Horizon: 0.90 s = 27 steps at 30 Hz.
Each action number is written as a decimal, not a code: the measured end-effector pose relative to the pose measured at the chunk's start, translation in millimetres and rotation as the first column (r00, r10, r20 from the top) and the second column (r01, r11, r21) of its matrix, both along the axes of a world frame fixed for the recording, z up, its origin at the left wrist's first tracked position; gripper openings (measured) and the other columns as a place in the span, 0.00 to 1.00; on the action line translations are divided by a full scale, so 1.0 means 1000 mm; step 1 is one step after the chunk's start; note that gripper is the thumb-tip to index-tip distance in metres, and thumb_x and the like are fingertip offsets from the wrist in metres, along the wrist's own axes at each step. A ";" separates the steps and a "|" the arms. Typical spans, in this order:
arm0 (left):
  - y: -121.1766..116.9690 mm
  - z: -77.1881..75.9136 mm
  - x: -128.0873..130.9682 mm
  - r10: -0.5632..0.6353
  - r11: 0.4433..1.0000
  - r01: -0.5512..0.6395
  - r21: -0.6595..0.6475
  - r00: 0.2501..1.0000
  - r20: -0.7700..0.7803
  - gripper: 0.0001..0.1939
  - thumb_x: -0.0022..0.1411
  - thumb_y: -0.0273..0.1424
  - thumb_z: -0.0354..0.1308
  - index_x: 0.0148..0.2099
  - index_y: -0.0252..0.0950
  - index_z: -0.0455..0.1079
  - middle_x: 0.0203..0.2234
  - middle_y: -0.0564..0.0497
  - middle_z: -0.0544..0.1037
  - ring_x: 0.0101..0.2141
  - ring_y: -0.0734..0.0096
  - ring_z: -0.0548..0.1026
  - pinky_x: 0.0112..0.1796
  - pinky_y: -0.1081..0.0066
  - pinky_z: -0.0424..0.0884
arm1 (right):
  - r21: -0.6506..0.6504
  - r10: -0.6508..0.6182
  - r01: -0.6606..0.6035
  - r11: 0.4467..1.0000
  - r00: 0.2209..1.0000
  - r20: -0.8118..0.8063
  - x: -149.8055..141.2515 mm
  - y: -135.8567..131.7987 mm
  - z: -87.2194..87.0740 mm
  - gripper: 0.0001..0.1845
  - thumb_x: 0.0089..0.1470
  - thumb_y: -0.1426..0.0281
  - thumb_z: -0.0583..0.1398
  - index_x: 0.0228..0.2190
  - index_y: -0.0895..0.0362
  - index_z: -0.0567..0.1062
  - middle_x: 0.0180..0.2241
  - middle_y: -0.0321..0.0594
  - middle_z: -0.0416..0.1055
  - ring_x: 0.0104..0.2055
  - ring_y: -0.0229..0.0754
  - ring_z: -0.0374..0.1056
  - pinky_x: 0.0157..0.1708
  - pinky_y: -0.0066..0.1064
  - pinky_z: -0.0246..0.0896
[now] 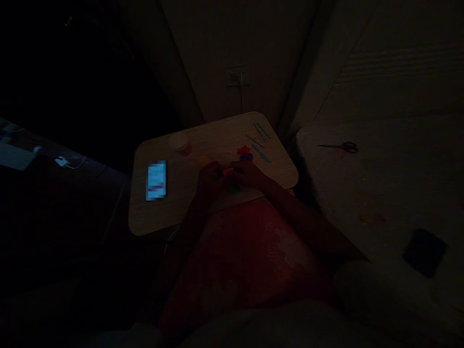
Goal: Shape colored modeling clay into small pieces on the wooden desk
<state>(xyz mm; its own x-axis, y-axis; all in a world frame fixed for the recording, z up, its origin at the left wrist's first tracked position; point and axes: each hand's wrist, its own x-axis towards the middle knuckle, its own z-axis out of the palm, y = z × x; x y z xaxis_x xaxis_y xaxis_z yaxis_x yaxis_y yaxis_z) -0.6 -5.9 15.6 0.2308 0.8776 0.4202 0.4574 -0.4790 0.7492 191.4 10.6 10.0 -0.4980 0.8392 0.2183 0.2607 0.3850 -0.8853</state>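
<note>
In dim light, my left hand (210, 176) and my right hand (247, 173) meet over the near side of a small wooden-topped table (181, 193). Between their fingertips is a small orange piece of what looks like modelling clay (228, 171), gripped from both sides. A yellow lump (204, 160) lies just beyond my left hand. Past my right hand sit a red lump (244, 150) and a purple lump (247, 157). Close under my hands is a dark green lump (234, 189), partly in shadow. The fingers are too dark to tell apart clearly.
Several thin teal sticks (261, 152) lie at the table's far right. A tub (179, 142) stands at the back left, and a lit phone (156, 181) lies at the left. On the pale surface to the right are scissors (348, 147) and a dark square object (425, 252).
</note>
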 end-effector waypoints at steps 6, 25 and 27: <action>-0.001 0.000 0.001 -0.079 0.996 0.082 -0.035 0.993 0.086 0.17 0.66 0.46 0.61 0.45 0.38 0.71 0.35 0.49 0.77 0.36 0.67 0.74 0.37 0.69 0.70 | -0.055 -0.033 0.032 0.998 0.999 -0.018 -0.001 0.000 0.001 0.32 0.64 0.41 0.51 0.25 0.56 0.69 0.22 0.34 0.66 0.27 0.37 0.61 0.29 0.29 0.54; 0.001 -0.002 0.002 -0.065 0.987 0.067 -0.146 0.998 0.021 0.24 0.71 0.53 0.50 0.33 0.38 0.65 0.26 0.52 0.70 0.29 0.68 0.68 0.32 0.67 0.66 | 0.003 0.029 -0.029 1.000 0.999 0.030 -0.002 0.003 -0.002 0.32 0.66 0.42 0.47 0.30 0.56 0.68 0.27 0.36 0.67 0.30 0.38 0.60 0.33 0.31 0.55; 0.001 -0.003 0.001 -0.066 0.984 0.067 -0.165 0.998 0.013 0.24 0.71 0.53 0.49 0.33 0.38 0.65 0.26 0.52 0.70 0.29 0.69 0.68 0.32 0.67 0.66 | -0.008 0.040 -0.040 0.999 0.998 0.040 -0.002 0.003 -0.002 0.32 0.66 0.41 0.47 0.30 0.56 0.68 0.27 0.36 0.67 0.30 0.38 0.60 0.34 0.31 0.55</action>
<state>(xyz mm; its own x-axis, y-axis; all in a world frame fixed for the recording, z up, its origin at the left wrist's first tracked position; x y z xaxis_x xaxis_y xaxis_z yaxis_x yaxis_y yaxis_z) 0.8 -4.5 12.6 0.2881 0.9180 0.2726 0.4226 -0.3773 0.8240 189.5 13.7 8.2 -0.5395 0.8198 0.1920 0.2802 0.3899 -0.8772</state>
